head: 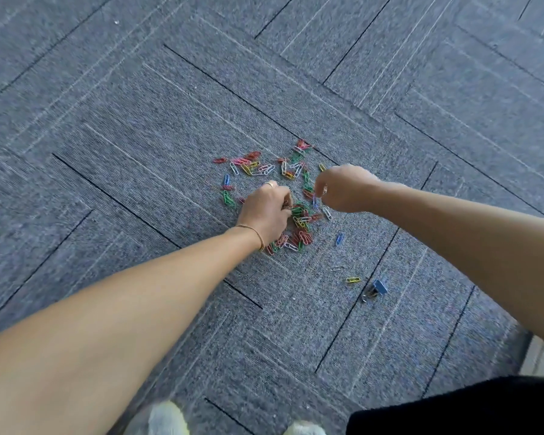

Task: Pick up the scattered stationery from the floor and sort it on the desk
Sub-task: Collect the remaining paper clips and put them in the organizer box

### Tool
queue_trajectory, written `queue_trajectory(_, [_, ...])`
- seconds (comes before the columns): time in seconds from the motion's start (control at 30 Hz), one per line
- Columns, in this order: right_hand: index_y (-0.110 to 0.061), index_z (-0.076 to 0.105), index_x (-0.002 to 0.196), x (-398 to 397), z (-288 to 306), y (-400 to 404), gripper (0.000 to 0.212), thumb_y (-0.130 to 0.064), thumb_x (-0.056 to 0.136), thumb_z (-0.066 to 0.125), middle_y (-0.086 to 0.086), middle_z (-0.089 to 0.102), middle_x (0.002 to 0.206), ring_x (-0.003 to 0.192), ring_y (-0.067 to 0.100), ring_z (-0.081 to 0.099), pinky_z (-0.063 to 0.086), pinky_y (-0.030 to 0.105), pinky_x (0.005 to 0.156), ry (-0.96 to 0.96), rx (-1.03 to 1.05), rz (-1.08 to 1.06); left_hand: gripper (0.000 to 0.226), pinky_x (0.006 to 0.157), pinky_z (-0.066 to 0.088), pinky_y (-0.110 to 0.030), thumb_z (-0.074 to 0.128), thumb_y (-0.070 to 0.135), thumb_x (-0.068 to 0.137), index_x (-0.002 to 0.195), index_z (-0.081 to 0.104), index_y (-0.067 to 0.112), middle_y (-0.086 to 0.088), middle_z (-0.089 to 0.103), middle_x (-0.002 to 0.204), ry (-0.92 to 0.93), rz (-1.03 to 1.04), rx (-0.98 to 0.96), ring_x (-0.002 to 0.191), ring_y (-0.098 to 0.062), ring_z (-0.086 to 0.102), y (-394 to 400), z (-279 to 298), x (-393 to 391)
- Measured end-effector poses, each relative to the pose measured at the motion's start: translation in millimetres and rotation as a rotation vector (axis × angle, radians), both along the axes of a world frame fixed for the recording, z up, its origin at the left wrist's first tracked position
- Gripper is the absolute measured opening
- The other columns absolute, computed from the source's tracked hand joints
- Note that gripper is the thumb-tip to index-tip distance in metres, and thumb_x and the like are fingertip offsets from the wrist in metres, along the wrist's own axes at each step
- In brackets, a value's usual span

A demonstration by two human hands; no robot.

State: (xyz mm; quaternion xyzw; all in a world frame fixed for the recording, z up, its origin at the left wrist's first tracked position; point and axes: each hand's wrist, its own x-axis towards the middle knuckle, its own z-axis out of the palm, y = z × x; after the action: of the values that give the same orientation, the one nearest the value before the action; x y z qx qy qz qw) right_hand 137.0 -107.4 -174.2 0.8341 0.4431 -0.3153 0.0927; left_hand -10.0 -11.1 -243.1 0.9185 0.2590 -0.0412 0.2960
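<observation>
Both arms are stretched down over the grey carpet (139, 127), right into the scatter of coloured paper clips (266, 167) lying near the middle of the floor. The left hand (264, 211), with a ring and a thin bracelet (254, 231) at the wrist, has its fingers curled down into the thickest heap, gripping clips there. The right hand (343, 189) hovers just beside it, fingers curled and pinching what looks like a single clip, though motion blur makes that hard to confirm. Stray clips lie apart toward the near edge: a blue one (339, 238), a white one (337, 268), a yellow one (353, 280), and just beside that a blue binder clip (378, 287). Pale shoes (167, 417) peek in at the bottom.
</observation>
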Motion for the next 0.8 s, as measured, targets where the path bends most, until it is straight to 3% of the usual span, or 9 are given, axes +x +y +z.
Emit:
queue_trajectory(0.13, [-0.020, 0.067, 0.118, -0.1, -9.5, -2.4, 0.030, -0.013, 0.091, 0.055, 0.005, 0.071, 0.111, 0.094, 0.024, 0.066, 0.056, 0.034, 0.081, 0.024, 0.097, -0.163, 0.011, 0.066, 0.058, -0.031, 0.076, 0.014, 0.084, 0.086, 0.069, 0.023, 0.004, 0.066, 0.078, 0.101, 0.308, -0.267, 0.074, -0.016, 0.064, 15.9, 9.7, 8.8])
queue_trajectory(0.23, [-0.021, 0.056, 0.132, -21.1, -33.5, -13.2, 0.039, -0.027, 0.094, 0.062, 0.007, 0.058, 0.131, 0.108, 0.024, 0.060, 0.053, 0.041, 0.090, -0.029, 0.179, -0.224, 0.016, 0.077, 0.061, -0.037, 0.078, 0.006, 0.082, 0.084, 0.068, 0.018, -0.002, 0.068, 0.088, 0.176, 0.333, -0.564, 0.084, -0.020, 0.069, 34.2, 14.2, 11.1])
queue_trajectory(0.33, [-0.026, 0.039, 0.147, -47.0, -54.3, -25.2, 0.055, -0.039, 0.096, 0.054, 0.011, 0.020, 0.163, 0.145, 0.030, 0.027, 0.033, 0.052, 0.116, -0.067, 0.282, -0.218, 0.021, 0.066, 0.059, -0.026, 0.069, 0.000, 0.089, 0.097, 0.066, 0.019, -0.007, 0.067, 0.097, 0.220, 0.284, -0.668, 0.070, -0.015, 0.064, 38.7, 21.0, 8.2])
queue_trajectory(0.37, [-0.027, 0.032, 0.151, -52.1, -58.6, -27.0, 0.061, -0.042, 0.096, 0.052, 0.009, 0.010, 0.166, 0.151, 0.030, 0.015, 0.023, 0.052, 0.121, -0.054, 0.288, -0.195, 0.022, 0.060, 0.057, -0.024, 0.065, 0.000, 0.091, 0.103, 0.066, 0.019, -0.007, 0.067, 0.099, 0.236, 0.280, -0.687, 0.066, -0.013, 0.060, 39.7, 23.2, 5.9])
queue_trajectory(0.43, [-0.025, 0.023, 0.155, -59.3, -63.2, -29.6, 0.067, -0.049, 0.097, 0.049, 0.008, 0.001, 0.168, 0.154, 0.028, 0.003, 0.012, 0.048, 0.124, -0.032, 0.273, -0.163, 0.022, 0.057, 0.054, -0.028, 0.056, -0.001, 0.095, 0.104, 0.066, 0.016, -0.010, 0.065, 0.111, 0.266, 0.317, -0.807, 0.076, -0.016, 0.055, 44.1, 23.1, 0.0])
queue_trajectory(0.5, [-0.023, 0.024, 0.155, -70.5, -65.9, -31.3, 0.072, -0.055, 0.096, 0.050, 0.008, 0.003, 0.167, 0.154, 0.028, 0.003, 0.013, 0.048, 0.124, -0.030, 0.297, -0.122, 0.023, 0.052, 0.047, -0.027, 0.045, 0.003, 0.099, 0.101, 0.066, 0.014, -0.010, 0.061, 0.113, 0.292, 0.368, -0.893, 0.086, -0.020, 0.051, 47.7, 22.4, -8.4])
queue_trajectory(0.6, [-0.026, 0.026, 0.154, -87.9, -70.4, -33.4, 0.083, -0.066, 0.088, 0.055, 0.006, 0.015, 0.165, 0.151, 0.028, 0.014, 0.022, 0.051, 0.121, -0.069, 0.353, -0.010, 0.027, 0.041, 0.034, -0.021, 0.038, 0.016, 0.099, 0.084, 0.061, 0.013, -0.002, 0.050, 0.073, 0.358, 0.427, -0.918, 0.056, -0.013, 0.045, 45.9, 24.3, -17.5])
queue_trajectory(0.67, [-0.027, 0.030, 0.153, -90.0, -75.9, -34.1, 0.087, -0.069, 0.083, 0.061, 0.006, 0.026, 0.160, 0.147, 0.029, 0.023, 0.029, 0.051, 0.117, -0.127, 0.377, 0.052, 0.028, 0.039, 0.025, -0.016, 0.039, 0.024, 0.096, 0.072, 0.051, 0.017, 0.004, 0.039, 0.059, 0.405, 0.406, -0.908, 0.041, -0.010, 0.034, 41.3, 24.1, -20.8])
queue_trajectory(0.8, [-0.023, 0.046, 0.144, -75.4, -82.7, -30.7, 0.071, -0.056, 0.085, 0.067, 0.007, 0.047, 0.143, 0.126, 0.025, 0.044, 0.046, 0.045, 0.102, -0.191, 0.486, 0.114, 0.030, 0.037, 0.020, -0.016, 0.047, 0.030, 0.097, 0.070, 0.043, 0.018, 0.004, 0.030, 0.059, 0.398, 0.418, -0.915, 0.037, -0.008, 0.024, 37.3, 15.4, -28.3])
